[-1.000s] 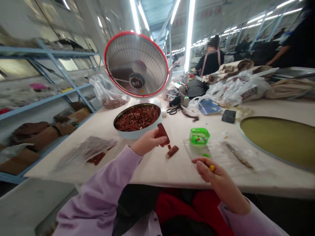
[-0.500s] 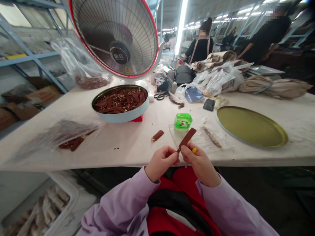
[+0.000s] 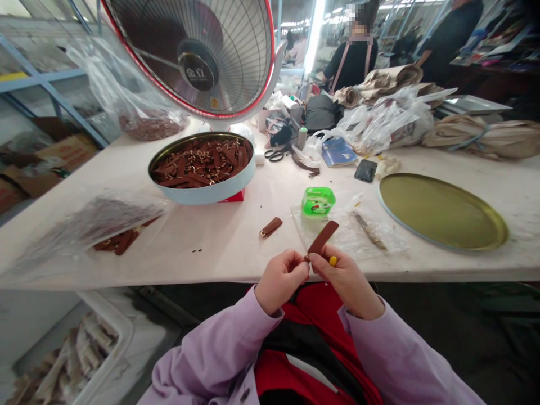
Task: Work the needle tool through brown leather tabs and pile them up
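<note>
Both my hands meet at the table's front edge. My left hand (image 3: 282, 279) pinches the lower end of a brown leather strap (image 3: 323, 237) that stands up tilted to the right. My right hand (image 3: 346, 279) is closed too; it touches the same strap end and holds a small tool with a yellow tip (image 3: 333, 260). Another brown strap piece (image 3: 270, 226) lies on the table just beyond my hands. A round tin (image 3: 202, 194) full of brown straps with metal clasps sits further back on the left.
A small green box (image 3: 318, 201) and a clear plastic sheet (image 3: 371, 236) lie ahead of my hands. A gold round lid (image 3: 441, 211) is at right, a bag of straps (image 3: 101, 225) at left, a red-rimmed fan (image 3: 198, 50) behind. Two people work at the far side.
A second ago my left hand held the strap out over the table and my right hand was apart. Both hands have come together on the strap at the table edge; the view dropped lower.
</note>
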### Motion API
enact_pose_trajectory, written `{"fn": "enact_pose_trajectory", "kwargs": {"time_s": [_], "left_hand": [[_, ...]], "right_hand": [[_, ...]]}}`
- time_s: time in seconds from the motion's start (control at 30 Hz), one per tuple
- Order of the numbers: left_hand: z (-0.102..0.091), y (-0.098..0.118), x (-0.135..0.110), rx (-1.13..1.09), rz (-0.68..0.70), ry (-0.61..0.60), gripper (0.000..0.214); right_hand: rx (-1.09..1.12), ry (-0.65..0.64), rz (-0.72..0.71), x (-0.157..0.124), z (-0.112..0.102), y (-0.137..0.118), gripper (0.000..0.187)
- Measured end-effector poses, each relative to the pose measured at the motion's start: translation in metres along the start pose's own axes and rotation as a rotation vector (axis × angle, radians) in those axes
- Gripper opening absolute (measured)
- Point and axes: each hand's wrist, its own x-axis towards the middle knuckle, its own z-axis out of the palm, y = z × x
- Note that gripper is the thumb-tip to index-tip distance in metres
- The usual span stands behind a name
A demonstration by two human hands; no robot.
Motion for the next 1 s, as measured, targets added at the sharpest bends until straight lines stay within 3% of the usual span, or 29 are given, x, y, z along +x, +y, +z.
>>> {"fn": "enact_pose_trajectory", "kwargs": {"time_s": [0.13, 0.3, 0.4, 0.53, 0.67, 0.83, 1.0], "left_hand": [[-0.004, 0.004, -0.002, 0.231, 0.063, -0.014, 0.015], [-0.008, 0.006, -0.006, 0.285, 0.121, -0.125, 0.011], [-0.010, 0.001, -0.003, 0.226, 0.085, -0.121, 0.015], [-0.008, -0.006, 0.002, -0.081, 0.010, -0.072, 0.026], [-0.005, -0.005, 0.004, -0.260, -0.026, -0.085, 0.032], [0.001, -0.001, 0.002, -0.320, -0.050, -0.041, 0.036], [0.011, 0.003, -0.004, -0.326, -0.041, 0.026, 0.032]], "right_hand": [[0.053, -0.042, 0.032, 0.003, -0.003, -0.003, 0.024], [0.224, -0.098, 0.155, 0.004, -0.009, 0.004, 0.026], [0.372, -0.139, 0.217, 0.003, -0.010, 0.008, 0.026], [0.451, -0.159, 0.236, -0.001, -0.007, 0.009, 0.023], [0.412, -0.064, 0.151, -0.005, 0.001, 0.009, 0.022], [0.313, 0.088, 0.050, -0.010, 0.008, 0.008, 0.023], [0.271, 0.132, -0.022, -0.016, 0.009, 0.007, 0.020]]}}
